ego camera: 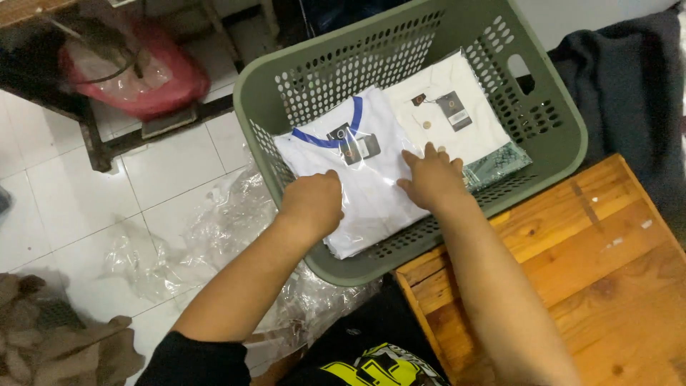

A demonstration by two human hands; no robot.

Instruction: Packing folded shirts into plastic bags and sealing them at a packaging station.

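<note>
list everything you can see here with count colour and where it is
basket: 1, grey-green, perforated, centre top, partly on the table
blue-collar shirt: 1, white, bagged, left side of basket, under both hands
buttoned shirt: 1, white, bagged, right side of basket
patterned packet: 1, green, under the buttoned shirt
table: 1, orange wood, lower right
plastic wrap: loose heap, clear, floor left of basket
red bag: 1, upper left, under a frame
dark cloth: 1, upper right
brown cloth: 1, lower left
left hand: on the blue-collar shirt
right hand: flat on the blue-collar shirt
</note>
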